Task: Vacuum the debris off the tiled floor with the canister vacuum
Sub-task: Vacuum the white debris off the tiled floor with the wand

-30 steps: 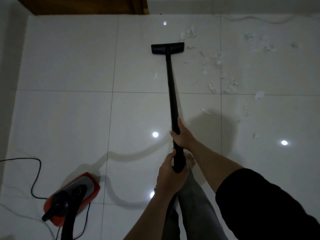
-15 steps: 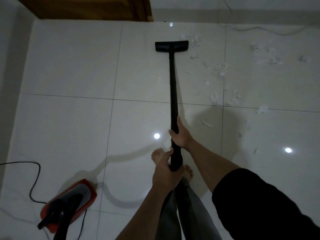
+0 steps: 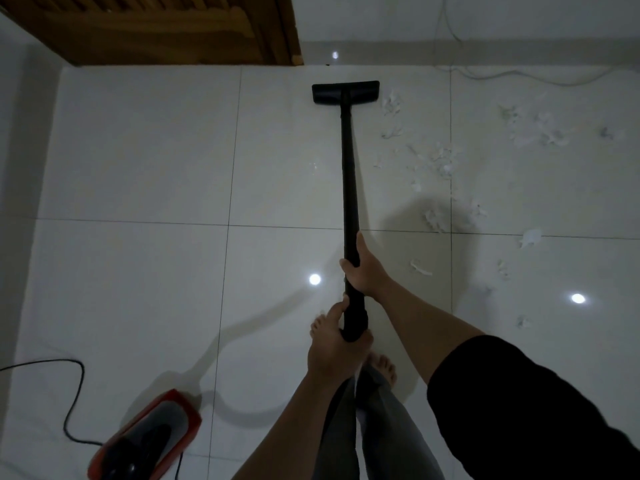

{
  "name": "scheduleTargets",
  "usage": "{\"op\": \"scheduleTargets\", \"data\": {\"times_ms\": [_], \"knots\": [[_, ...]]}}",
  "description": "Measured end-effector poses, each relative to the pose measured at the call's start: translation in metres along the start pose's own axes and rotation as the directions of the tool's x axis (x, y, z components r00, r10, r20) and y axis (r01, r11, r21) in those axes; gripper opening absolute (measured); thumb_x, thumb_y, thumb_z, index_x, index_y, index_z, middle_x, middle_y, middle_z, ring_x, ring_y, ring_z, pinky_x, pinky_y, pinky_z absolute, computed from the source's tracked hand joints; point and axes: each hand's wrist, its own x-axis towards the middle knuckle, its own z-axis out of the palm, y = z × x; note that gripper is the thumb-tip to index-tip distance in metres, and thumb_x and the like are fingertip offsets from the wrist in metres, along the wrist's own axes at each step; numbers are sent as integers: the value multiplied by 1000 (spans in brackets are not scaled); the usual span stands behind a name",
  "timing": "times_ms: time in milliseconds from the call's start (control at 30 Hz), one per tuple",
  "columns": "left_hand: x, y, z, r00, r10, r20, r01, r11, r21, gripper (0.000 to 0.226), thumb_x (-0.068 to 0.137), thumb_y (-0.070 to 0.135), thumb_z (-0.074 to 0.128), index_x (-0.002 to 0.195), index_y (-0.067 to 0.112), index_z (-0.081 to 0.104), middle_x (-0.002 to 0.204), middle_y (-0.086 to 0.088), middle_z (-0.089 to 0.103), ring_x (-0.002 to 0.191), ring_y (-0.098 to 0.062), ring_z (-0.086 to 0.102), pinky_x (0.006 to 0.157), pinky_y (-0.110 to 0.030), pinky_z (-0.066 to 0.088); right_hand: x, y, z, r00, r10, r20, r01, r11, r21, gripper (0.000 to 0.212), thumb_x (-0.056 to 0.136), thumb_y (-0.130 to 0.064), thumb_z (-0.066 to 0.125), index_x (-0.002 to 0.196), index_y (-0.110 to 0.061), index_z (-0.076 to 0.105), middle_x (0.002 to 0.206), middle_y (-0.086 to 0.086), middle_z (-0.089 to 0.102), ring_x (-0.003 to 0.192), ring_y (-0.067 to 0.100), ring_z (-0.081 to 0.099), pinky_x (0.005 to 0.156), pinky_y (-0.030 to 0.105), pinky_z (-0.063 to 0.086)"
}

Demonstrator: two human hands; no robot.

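at the lower left of the frame sits the canister vacuum, a squat red and black plastic body with a thin black cord looping off it; it looks heavy enough to drag rather than lift. up the middle runs the wand, a stiff, smooth black tube ending in a flat wide floor head near the top. the left hand grips its lower end, the right hand wraps the tube higher up, a sensible two-point hold. on the glossy tiled floor, to the right, lies the debris, light, torn white scraps.
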Motion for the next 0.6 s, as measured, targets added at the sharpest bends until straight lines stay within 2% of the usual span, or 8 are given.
{"op": "scheduleTargets", "data": {"times_ms": [67,167,267,333,433,600], "knots": [[7,6,-7,1000,13,3,-13,1000,-12,65,63,44,60,126,34,50,96,0,69,87,-29,68,74,-46,60,8,-8,-1,1000,2,-2,-2,1000,-3,78,100,-18,48,155,-17,-7,101,6,57,75,16,57,69,25,44],[18,15,-17,1000,17,20,-17,999,-28,72,62,45,60,132,37,45,95,-6,70,82,-33,68,72,-44,57,20,-18,-2,1000,4,-6,-4,1000,-10,77,100,-19,47,154,-17,-8,101,7,56,72,13,57,61,21,43],[31,22,-25,999,24,28,-24,1000,-19,71,63,46,59,132,40,43,95,-6,71,73,-26,65,72,-43,57,34,-28,-4,1000,7,-18,-7,1000,-1,78,100,-19,47,154,-18,-9,99,7,57,71,12,56,59,18,42],[39,28,-30,999,28,31,-28,1000,-5,70,64,45,60,132,40,43,97,-5,71,78,-26,68,75,-45,59,44,-33,-6,1000,14,-27,-14,1000,8,78,99,-20,47,154,-19,-9,94,6,57,70,14,56,59,21,43],[52,36,-38,999,48,18,-48,999,8,71,64,44,60,132,38,44,102,-4,70,88,-25,69,79,-47,59,58,-41,-8,999,14,-32,-13,1000,11,78,99,-21,47,155,-20,-9,92,5,57,72,16,57,65,26,45],[68,45,-48,996,82,38,-83,996,20,63,70,36,63,130,34,46,97,-8,71,85,-27,70,78,-44,60,77,-50,-11,999,13,-42,-12,1000,22,79,99,-22,47,154,-22,-10,102,9,58,77,21,60,74,33,49]]}}
